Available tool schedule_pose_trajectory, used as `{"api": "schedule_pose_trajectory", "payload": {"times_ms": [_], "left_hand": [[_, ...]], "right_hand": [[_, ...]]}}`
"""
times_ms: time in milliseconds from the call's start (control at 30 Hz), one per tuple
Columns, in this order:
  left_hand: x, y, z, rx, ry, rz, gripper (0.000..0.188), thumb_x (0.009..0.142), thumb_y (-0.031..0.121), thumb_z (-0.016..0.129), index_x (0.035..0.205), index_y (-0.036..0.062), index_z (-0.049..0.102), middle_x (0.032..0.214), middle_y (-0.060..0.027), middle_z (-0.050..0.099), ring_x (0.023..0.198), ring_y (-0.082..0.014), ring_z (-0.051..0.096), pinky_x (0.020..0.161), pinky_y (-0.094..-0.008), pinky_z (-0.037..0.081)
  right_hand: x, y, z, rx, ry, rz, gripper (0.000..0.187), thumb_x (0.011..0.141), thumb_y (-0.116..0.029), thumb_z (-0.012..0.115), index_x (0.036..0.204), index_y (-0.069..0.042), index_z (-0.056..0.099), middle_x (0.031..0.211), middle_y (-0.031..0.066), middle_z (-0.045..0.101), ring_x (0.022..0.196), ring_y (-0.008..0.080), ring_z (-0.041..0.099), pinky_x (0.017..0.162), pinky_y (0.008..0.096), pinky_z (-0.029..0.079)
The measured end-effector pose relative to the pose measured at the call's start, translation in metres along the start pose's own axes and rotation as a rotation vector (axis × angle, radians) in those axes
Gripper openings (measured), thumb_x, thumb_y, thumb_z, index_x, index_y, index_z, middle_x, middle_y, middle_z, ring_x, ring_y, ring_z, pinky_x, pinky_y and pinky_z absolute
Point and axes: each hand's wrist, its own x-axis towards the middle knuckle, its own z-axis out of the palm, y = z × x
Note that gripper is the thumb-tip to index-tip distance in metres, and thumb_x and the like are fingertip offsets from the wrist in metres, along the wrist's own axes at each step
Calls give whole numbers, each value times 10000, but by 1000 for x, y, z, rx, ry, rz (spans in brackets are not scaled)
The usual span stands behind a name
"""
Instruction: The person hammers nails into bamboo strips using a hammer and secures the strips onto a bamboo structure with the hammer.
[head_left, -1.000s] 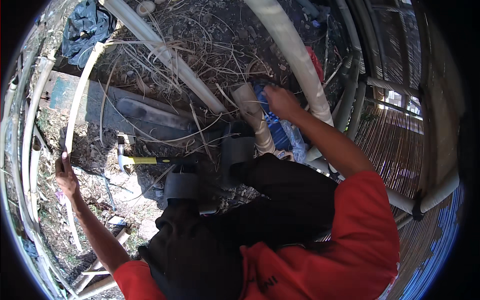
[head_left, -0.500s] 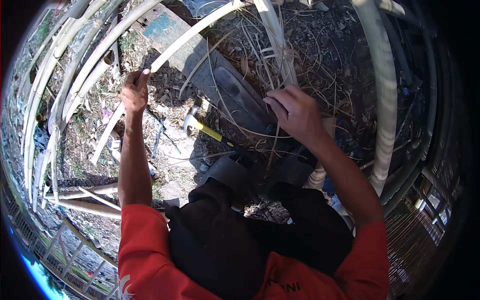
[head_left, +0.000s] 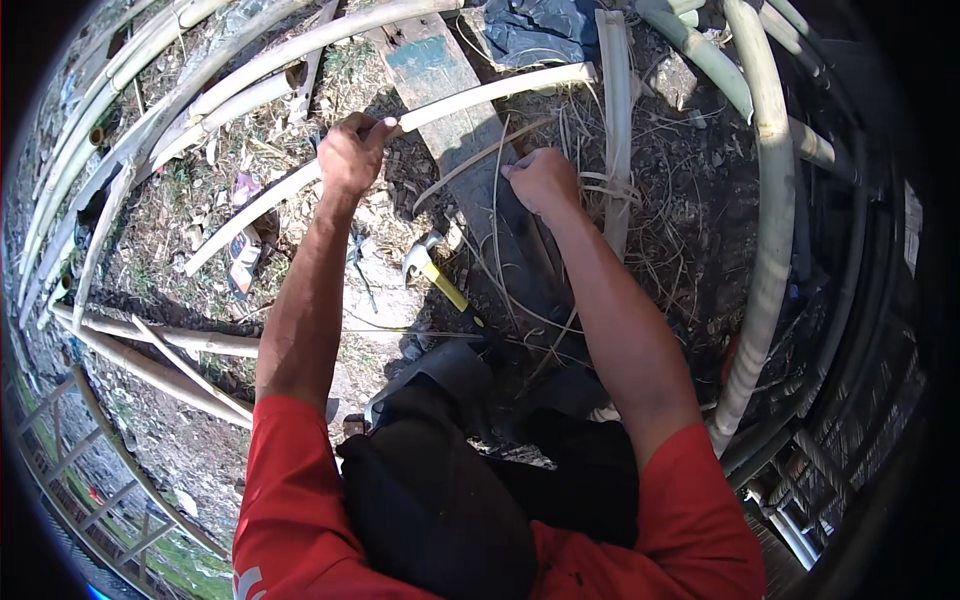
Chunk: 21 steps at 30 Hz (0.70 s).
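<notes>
My left hand (head_left: 352,155) is closed round a long, pale split bamboo strip (head_left: 490,92). The strip runs from the lower left, through the grip, to an end at upper right, crossing above a worn wooden board (head_left: 440,105). To the right, my right hand (head_left: 543,183) hangs over the board with fingers pinched together. A thin bamboo sliver (head_left: 497,215) passes by its fingertips; whether they hold it cannot be made out. Below and between my hands, a claw hammer (head_left: 440,278) with a yellow and black handle lies on the ground.
An upright-lying split bamboo piece (head_left: 616,130) with curled shavings sits beyond my right hand. Thick bamboo poles (head_left: 768,220) stretch along the right, and more poles (head_left: 110,90) lie at left. Dark plastic sheeting (head_left: 540,32) is at the top. Wood chips and slivers litter the ground.
My left hand has moved right with the bamboo strip, which now lies more level. My right hand has shifted left, away from the split bamboo piece. The whole view has shifted too.
</notes>
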Motion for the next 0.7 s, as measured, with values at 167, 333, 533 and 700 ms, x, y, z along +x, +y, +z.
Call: {"api": "schedule_pose_trajectory", "payload": {"times_ms": [167,333,533,700], "left_hand": [[-3,15,2,24,-10,-13,457,991,499,669,1125,70,753,849,-94,743,677,-161,665,616,-321,551],[-8,10,-9,22,-24,-7,411,1039,429,603,1094,48,747,968,-132,759,769,-209,716,709,-340,602],[-22,-19,-30,66,302,36,341,1022,361,630,980,54,772,852,-135,749,665,-266,690,661,-405,559],[-37,4,-51,-74,219,-121,343,1008,358,638,1060,37,749,934,-132,742,806,-227,688,801,-386,537]], "right_hand": [[2,-5,2,-119,-31,-9,396,912,-326,738,1082,32,757,1175,274,719,1139,421,689,979,471,547],[-5,-16,5,-163,21,28,416,927,-337,691,1106,34,749,1198,280,709,1157,439,676,990,500,540],[-13,-19,0,-204,-29,-24,436,928,-363,675,1108,27,752,1183,287,712,1141,444,684,975,508,550],[-19,-31,0,-235,-28,-13,404,918,-345,681,1083,14,762,1165,277,722,1118,441,696,939,501,569]]}}
